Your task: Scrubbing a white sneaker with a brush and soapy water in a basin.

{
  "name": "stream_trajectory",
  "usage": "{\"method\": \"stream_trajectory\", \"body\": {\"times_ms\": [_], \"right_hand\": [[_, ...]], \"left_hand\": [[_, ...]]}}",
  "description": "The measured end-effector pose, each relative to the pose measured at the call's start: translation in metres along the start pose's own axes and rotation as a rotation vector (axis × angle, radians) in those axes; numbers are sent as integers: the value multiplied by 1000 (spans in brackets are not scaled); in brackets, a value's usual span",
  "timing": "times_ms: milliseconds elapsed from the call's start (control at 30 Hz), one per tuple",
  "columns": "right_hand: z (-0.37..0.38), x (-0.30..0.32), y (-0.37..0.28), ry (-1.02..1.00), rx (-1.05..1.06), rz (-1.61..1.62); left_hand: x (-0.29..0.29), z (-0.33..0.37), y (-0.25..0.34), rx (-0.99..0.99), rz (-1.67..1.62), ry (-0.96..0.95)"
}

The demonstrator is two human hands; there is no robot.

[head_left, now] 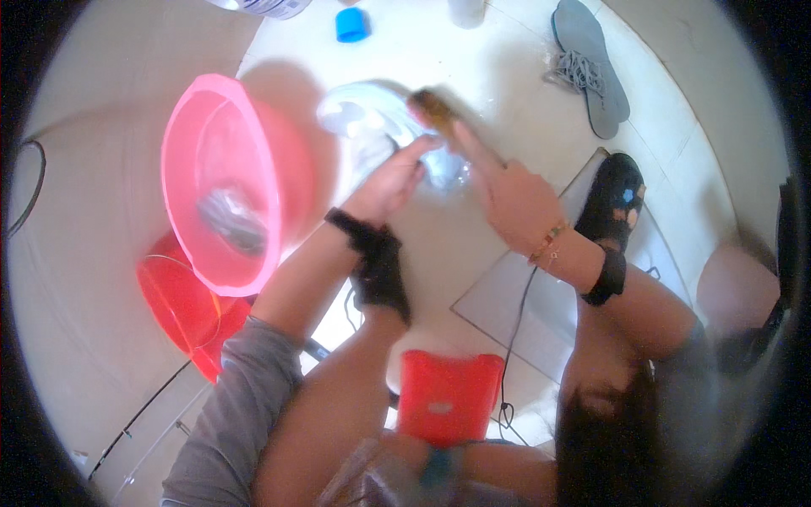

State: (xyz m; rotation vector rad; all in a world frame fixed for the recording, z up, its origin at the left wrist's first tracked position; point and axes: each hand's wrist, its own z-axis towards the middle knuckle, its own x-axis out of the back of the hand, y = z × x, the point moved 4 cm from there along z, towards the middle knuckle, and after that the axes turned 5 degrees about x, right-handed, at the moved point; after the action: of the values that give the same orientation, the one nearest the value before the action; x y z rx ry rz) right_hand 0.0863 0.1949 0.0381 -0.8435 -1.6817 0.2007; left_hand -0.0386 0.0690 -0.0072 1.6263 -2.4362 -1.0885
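Note:
My left hand [384,188] grips a light blue and white shoe [372,101], which is blurred and rests on or just above the pale floor. Wet-looking specks and suds lie around it. In my right hand [522,203] is a scrubbing brush [433,111] with a brownish head, the index finger stretched along it. The brush head meets the shoe's right side, though blur hides its bristles. Left of the shoe, a pink basin [291,160] stands tilted in view, with a greyish, glossy thing [232,218] inside that I cannot make out.
Grey insoles [583,38] and a bundle of grey laces [579,74] lie at the far right. A blue cap [351,25] sits at the far edge. A red bucket [173,296] stands behind the basin, a red stool [449,393] below me. A dark cable [517,325] crosses the tiles.

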Motion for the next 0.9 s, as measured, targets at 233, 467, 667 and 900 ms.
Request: {"method": "stream_trajectory", "body": {"times_ms": [233,467,667,900], "right_hand": [[45,5,10,-1,-27,-18],[42,-15,39,-25,-56,-94],[5,-6,0,-65,105,-55],[16,-10,33,-43,-17,-68]], "left_hand": [[23,14,-17,51,71,12],[25,9,-27,104,112,-42],[23,-5,-28,51,93,-4],[16,0,-26,-68,19,34]]}}
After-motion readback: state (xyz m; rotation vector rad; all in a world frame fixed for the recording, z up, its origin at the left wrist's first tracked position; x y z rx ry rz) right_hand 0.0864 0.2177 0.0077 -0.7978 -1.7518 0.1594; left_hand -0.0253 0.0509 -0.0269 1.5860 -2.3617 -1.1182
